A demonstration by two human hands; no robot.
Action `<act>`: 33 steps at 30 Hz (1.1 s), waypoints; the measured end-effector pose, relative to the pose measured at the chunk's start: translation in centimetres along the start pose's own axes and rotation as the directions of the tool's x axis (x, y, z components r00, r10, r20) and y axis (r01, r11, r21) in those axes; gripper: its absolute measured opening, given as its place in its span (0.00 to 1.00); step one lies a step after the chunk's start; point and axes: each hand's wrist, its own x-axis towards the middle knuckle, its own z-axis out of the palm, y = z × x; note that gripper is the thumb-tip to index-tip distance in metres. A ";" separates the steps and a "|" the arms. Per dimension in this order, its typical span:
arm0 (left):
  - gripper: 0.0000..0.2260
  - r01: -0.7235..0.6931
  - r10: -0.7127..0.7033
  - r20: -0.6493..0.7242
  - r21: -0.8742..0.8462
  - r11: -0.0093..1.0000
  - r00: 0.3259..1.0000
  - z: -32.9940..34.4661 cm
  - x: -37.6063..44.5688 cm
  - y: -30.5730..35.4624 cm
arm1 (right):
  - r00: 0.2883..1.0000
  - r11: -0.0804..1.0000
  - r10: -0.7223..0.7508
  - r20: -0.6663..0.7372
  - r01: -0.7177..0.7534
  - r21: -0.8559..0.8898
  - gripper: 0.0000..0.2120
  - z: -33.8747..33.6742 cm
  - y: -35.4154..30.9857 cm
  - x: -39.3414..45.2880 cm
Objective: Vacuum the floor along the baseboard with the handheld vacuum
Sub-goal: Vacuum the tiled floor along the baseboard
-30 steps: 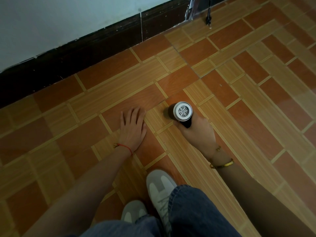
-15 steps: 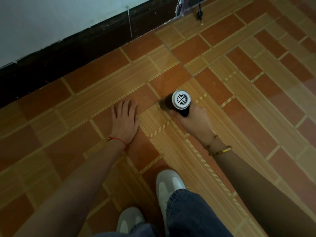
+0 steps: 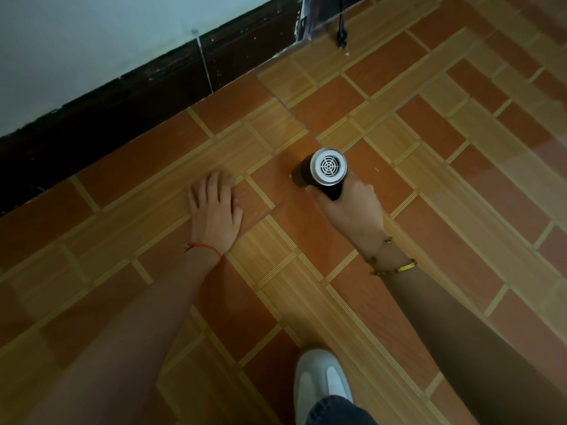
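Note:
The handheld vacuum (image 3: 325, 170) is a dark cylinder with a round silver vented end cap facing the camera. Its nose points down at the tiled floor (image 3: 429, 210), about one tile row short of the dark baseboard (image 3: 122, 111). My right hand (image 3: 352, 210) grips its black handle from below right. My left hand (image 3: 214, 210) lies flat on the floor to the vacuum's left, fingers straight and pointing toward the baseboard. The vacuum's nozzle tip is hidden under its own body.
A pale wall (image 3: 92, 35) rises above the baseboard. A dark cord end (image 3: 340, 32) hangs near the wall at the top right. My white shoe (image 3: 322, 391) and a jeans leg (image 3: 337, 412) sit at the bottom centre.
The vacuum and my right hand have slid forward toward the baseboard. My left hand has kept flat on the floor, shifted forward with me. The view has leaned forward.

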 end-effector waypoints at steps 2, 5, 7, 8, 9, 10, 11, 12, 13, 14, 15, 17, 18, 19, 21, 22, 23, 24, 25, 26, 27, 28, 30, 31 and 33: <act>0.23 0.001 -0.001 -0.020 -0.010 1.000 1.000 0.2 -0.2 -0.3 | 1.000 1.000 -0.013 -0.002 0.013 -0.015 0.28 0.0 -0.3 0.5; 0.24 0.000 -0.001 -0.035 -0.022 1.000 0.999 0.1 -0.3 -0.4 | 1.000 0.999 -0.025 -0.017 0.025 0.019 0.30 0.1 -0.5 1.1; 0.24 0.008 -0.009 -0.032 -0.026 1.000 0.999 0.0 -0.3 -0.3 | 0.999 0.998 -0.030 0.025 0.029 0.049 0.30 0.2 -0.6 1.6; 0.24 0.010 -0.011 -0.026 -0.029 1.000 1.000 -0.1 -0.3 -0.3 | 0.999 0.998 -0.032 0.037 0.030 0.047 0.30 0.3 -0.6 1.7; 0.24 0.011 -0.011 -0.020 -0.034 0.999 1.000 -0.1 -0.3 -0.3 | 0.999 0.999 -0.030 0.031 0.029 0.037 0.29 0.3 -0.6 1.8; 0.24 0.011 -0.011 -0.017 -0.035 0.999 1.000 -0.1 -0.3 -0.3 | 1.000 0.999 -0.023 0.012 0.023 0.029 0.29 0.2 -0.6 1.8; 0.24 0.011 -0.011 -0.017 -0.034 0.999 1.000 -0.1 -0.3 -0.3 | 1.000 1.000 -0.013 -0.008 0.013 0.028 0.29 0.2 -0.7 1.9; 0.24 0.011 -0.012 -0.018 -0.032 0.999 1.000 -0.1 -0.3 -0.3 | 1.000 0.999 -0.004 -0.015 0.004 0.034 0.29 0.1 -0.7 2.0; 0.24 0.011 -0.012 -0.020 -0.033 0.999 1.000 -0.1 -0.3 -0.3 | 1.000 0.999 -0.002 -0.001 0.002 0.038 0.29 0.0 -0.7 2.1; 0.24 0.012 -0.013 -0.021 -0.036 0.999 1.000 -0.2 -0.3 -0.3 | 0.999 0.999 -0.009 0.035 0.008 0.039 0.29 0.0 -0.6 2.2; 0.24 0.014 -0.015 -0.021 -0.040 0.999 1.000 -0.2 -0.3 -0.3 | 0.996 0.999 -0.021 0.081 0.018 0.039 0.29 -0.1 -0.6 2.4; 0.24 0.015 -0.016 -0.023 -0.045 0.999 1.000 -0.2 -0.4 -0.2 | 0.991 0.999 -0.034 0.126 0.029 0.041 0.28 -0.3 -0.6 2.5; 0.24 0.014 -0.015 -0.023 -0.046 0.999 1.000 -0.2 -0.5 -0.2 | 0.994 0.999 -0.024 0.105 0.020 0.044 0.28 -0.4 -0.6 2.6; 0.24 0.014 -0.015 -0.022 -0.047 0.999 1.000 -0.2 -0.5 -0.2 | 0.998 0.999 -0.002 0.067 -0.001 0.046 0.28 -0.4 -0.6 2.6; 0.24 0.015 -0.016 -0.018 -0.047 0.999 1.000 -0.3 -0.4 -0.2 | 0.999 0.998 0.045 0.000 -0.045 0.051 0.28 -0.6 -0.6 2.9; 0.24 0.016 -0.016 -0.014 -0.048 0.999 1.000 -0.3 -0.4 -0.2 | 0.999 0.997 0.049 -0.004 -0.049 0.056 0.29 -0.7 -0.5 3.0; 0.24 0.019 -0.019 -0.011 -0.052 0.998 1.000 -0.3 -0.5 -0.2 | 0.999 0.998 0.031 0.016 -0.032 0.060 0.29 -0.7 -0.4 3.3; 0.24 0.023 -0.024 -0.011 -0.056 0.998 1.000 -0.3 -0.5 -0.2 | 0.999 0.998 -0.002 0.050 -0.001 0.063 0.28 -0.8 -0.3 3.4; 0.24 0.026 -0.027 -0.012 -0.057 0.998 1.000 -0.2 -0.5 -0.2 | 0.996 0.997 -0.039 0.082 0.034 0.064 0.28 -0.9 -0.2 3.6; 0.24 0.026 -0.027 -0.014 -0.054 0.998 1.000 -0.2 -0.5 -0.2 | 0.993 0.996 -0.068 0.098 0.062 0.063 0.28 -0.9 -0.2 3.7; 0.24 0.026 -0.027 -0.015 -0.052 0.998 1.000 -0.2 -0.5 -0.2 | 0.992 0.995 -0.079 0.096 0.074 0.060 0.27 -0.9 -0.2 3.8; 0.24 0.025 -0.026 -0.014 -0.050 0.998 1.000 -0.2 -0.5 -0.2 | 0.994 0.996 -0.073 0.079 0.069 0.056 0.27 -0.9 -0.3 4.0; 0.24 0.026 -0.026 -0.008 -0.047 0.999 1.000 -0.3 -0.4 -0.2 | 0.999 0.998 -0.037 0.030 0.035 0.061 0.27 -0.9 -0.4 4.4; 0.24 0.026 -0.027 -0.003 -0.049 0.998 1.000 -0.3 -0.4 -0.2 | 0.999 0.997 -0.030 0.020 0.028 0.069 0.27 -0.9 -0.4 4.7; 0.24 0.026 -0.027 -0.003 -0.057 0.998 1.000 -0.2 -0.4 -0.3 | 0.996 0.995 -0.058 0.064 0.052 0.086 0.27 -0.9 -0.2 5.2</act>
